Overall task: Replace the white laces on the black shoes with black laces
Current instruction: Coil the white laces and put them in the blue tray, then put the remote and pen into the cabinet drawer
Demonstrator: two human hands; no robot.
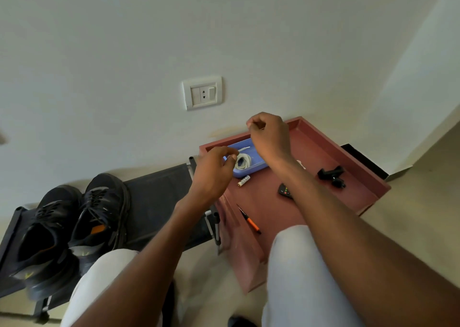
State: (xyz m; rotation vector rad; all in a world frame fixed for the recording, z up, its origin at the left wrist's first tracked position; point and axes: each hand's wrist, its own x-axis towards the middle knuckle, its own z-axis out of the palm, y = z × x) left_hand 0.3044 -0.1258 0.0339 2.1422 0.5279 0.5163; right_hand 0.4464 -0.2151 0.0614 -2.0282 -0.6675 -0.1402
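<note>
Two black shoes [74, 222] with dark laces stand side by side on a dark rack [159, 190] at the left. A coil of white laces [243, 162] lies in a blue tray [251, 170] on the reddish-brown table [311, 182]; one lace tip points right. My left hand [214, 170] reaches over the tray's left edge, with thumb and forefinger pinching the coil's rim. My right hand [270, 137] hovers above the tray's far side, fingers curled into a loose fist, and nothing shows in it.
On the table lie a white battery [244, 180], a small black remote [285, 191], a black clip-like gadget [332, 175] and an orange-and-black pen [250, 221]. A wall socket [202, 93] sits above. My knees in light trousers fill the foreground.
</note>
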